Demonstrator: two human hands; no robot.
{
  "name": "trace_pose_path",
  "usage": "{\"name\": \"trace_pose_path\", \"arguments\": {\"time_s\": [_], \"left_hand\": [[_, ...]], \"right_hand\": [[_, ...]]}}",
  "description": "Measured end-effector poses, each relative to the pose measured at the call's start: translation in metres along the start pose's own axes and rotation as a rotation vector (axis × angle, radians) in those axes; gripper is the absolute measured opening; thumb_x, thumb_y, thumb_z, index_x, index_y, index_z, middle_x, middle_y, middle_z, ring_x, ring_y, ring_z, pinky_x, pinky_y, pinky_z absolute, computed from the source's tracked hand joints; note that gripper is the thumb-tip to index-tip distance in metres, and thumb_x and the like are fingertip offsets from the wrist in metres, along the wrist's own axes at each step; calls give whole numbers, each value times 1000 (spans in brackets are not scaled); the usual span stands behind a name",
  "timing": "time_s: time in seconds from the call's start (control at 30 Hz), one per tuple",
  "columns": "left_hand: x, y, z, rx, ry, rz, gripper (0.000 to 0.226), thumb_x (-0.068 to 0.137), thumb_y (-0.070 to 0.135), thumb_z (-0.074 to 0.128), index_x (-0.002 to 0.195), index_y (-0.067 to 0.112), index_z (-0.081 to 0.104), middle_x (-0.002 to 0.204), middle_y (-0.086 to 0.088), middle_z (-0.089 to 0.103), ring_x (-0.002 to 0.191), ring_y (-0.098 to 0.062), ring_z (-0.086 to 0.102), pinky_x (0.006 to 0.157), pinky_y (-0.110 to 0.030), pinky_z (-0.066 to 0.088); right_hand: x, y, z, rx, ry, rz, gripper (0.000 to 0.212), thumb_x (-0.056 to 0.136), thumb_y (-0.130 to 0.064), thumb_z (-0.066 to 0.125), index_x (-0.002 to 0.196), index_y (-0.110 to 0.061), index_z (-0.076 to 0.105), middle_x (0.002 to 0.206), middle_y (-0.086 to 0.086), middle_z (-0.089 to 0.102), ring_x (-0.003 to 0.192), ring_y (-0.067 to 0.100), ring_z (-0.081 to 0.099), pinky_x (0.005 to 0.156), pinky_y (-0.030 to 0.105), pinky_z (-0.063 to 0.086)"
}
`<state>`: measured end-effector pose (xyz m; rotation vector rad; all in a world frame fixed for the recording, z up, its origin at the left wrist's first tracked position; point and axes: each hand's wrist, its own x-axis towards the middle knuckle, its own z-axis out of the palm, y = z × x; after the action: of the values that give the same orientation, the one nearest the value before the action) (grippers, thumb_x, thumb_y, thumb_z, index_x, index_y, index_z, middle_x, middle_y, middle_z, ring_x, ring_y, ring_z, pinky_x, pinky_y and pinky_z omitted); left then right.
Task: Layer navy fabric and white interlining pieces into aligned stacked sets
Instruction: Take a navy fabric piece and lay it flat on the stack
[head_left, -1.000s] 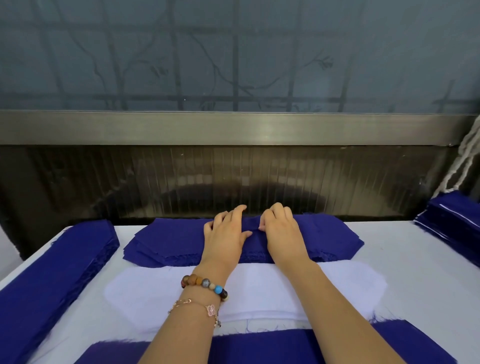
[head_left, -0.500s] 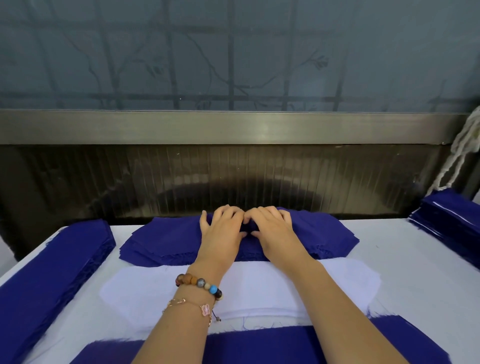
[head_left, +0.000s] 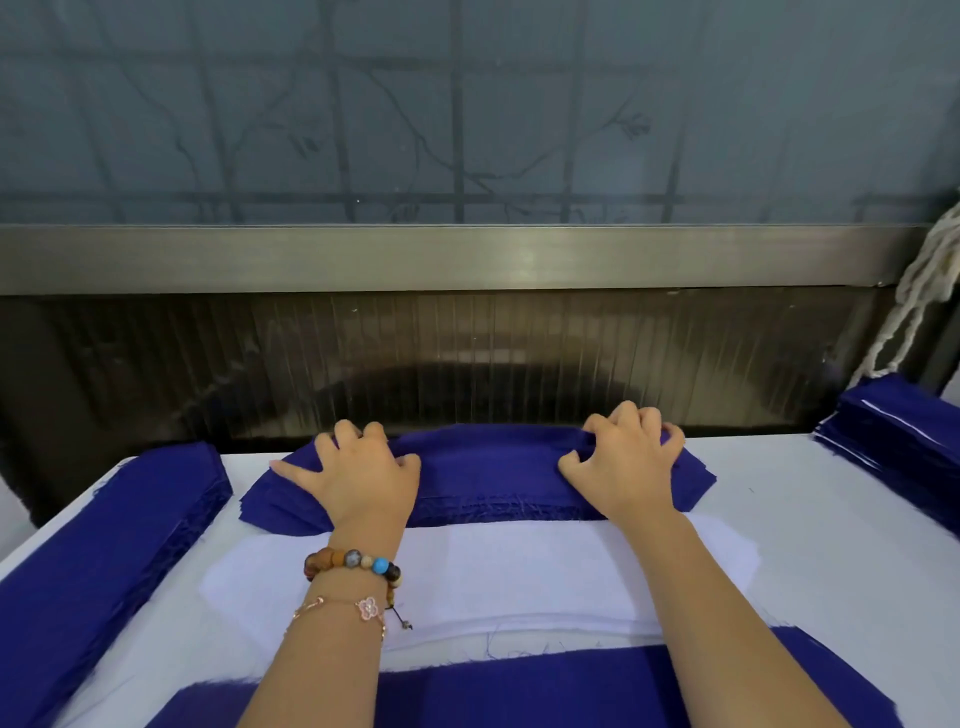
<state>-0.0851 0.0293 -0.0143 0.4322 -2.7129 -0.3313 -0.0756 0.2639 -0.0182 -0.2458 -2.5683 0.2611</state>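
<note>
Navy piece (head_left: 493, 457), topmost on the navy stack (head_left: 493, 513), spans between my hands. My left hand (head_left: 363, 480) and right hand (head_left: 626, 460) are clamped on its far edge, fingers curled, one toward each end. I judge it light, limp and fray-prone: hold near the ends, keep it taut. White interlining (head_left: 519, 571) lies beneath my wrists on the bench (head_left: 805, 519).

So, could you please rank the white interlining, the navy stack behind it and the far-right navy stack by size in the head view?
1. white interlining
2. navy stack behind it, nearly alike and farther away, so this order is unsure
3. far-right navy stack, cut by the frame
</note>
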Motion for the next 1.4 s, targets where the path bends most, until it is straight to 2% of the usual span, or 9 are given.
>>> {"name": "trace_pose_path", "arguments": {"time_s": [0.23,0.4,0.5,0.6,0.87,1.13,1.27,1.33,1.4], "left_hand": [[5,-7,-2,42,-108,-106,41,92,40,49,129,25,51,138,-6,41,135,-33,31,109,-72,6],[7,-10,-7,51,-141,-129,47,89,47,53,131,27,50,142,-7,39,136,-36,29,109,-71,9],[9,-12,-9,76,-187,-85,50,90,46,57,135,26,47,144,-7,38,137,-34,30,109,-66,22],[11,-15,-11,111,-189,-22,49,92,39,56,137,25,44,141,-5,40,135,-30,33,107,-58,33],[19,-34,-21,227,-144,185,34,99,22,46,133,21,42,136,0,44,129,-20,40,100,-39,40],[14,-57,-44,482,-31,288,43,97,24,48,138,24,35,139,2,34,129,-17,36,100,-38,37],[19,-65,-63,233,-3,353,24,97,35,49,120,30,46,123,6,49,114,-14,48,96,-34,39],[20,-71,-73,-26,-56,318,8,95,36,55,100,30,53,103,5,60,95,-15,57,85,-35,46],[20,-75,-85,-291,-117,224,10,91,32,64,87,25,57,88,2,63,82,-19,60,75,-37,52]], "right_hand": [[4,7,1,94,62,209,20,79,-25,62,98,-21,63,125,0,47,129,26,30,113,53,15],[7,19,3,126,-69,388,34,83,-30,61,115,-21,56,126,6,51,123,29,39,105,48,29],[8,22,4,147,-91,490,41,81,-33,62,118,-18,52,120,8,56,116,30,44,96,44,35],[7,23,4,123,-104,510,45,81,-37,63,121,-18,54,120,9,55,115,31,46,94,42,37],[2,29,-4,66,-135,481,40,84,-43,61,117,-19,57,119,5,49,113,28,43,92,41,37],[11,41,-32,46,-256,378,26,93,-29,56,116,-17,57,111,4,61,105,24,55,87,35,40],[11,57,-41,521,-272,556,28,92,-30,61,111,-10,61,97,7,63,92,27,59,80,38,50],[9,62,-47,620,-248,581,30,92,-30,62,110,-6,61,91,6,61,87,26,58,72,35,46],[6,66,-54,658,-207,582,28,92,-30,61,107,-7,62,86,4,61,84,24,58,70,33,44]]}}
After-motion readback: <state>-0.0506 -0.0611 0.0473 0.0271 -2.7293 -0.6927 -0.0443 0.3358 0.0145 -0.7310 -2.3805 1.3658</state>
